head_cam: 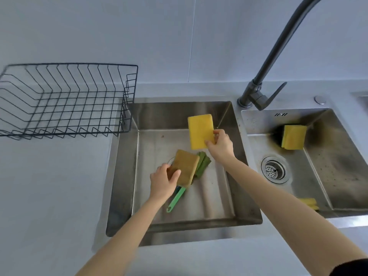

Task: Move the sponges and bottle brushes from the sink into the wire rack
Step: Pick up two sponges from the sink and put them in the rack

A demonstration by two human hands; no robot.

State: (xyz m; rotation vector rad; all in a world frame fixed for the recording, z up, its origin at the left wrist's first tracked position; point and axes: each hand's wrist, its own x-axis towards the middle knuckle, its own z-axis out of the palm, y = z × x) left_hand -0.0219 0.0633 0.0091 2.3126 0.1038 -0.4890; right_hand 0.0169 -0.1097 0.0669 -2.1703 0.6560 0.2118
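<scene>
Sponges are gripped above the left sink basin (127,166), brown sponge (186,167) in left hand (163,181), yellow sponge (200,131) in right hand (221,145); wire rack (65,100) lies up-left, nearer the left hand

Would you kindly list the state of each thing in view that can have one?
wire rack: empty, on the counter left of the sink.
bright yellow sponge: lifted, in the right hand grip.
brownish sponge: in the left hand grip, over green scouring pads.
green brush handle: lying in the left basin.
right-basin sponge: leaning against the wall.
faucet: no water running.
</scene>
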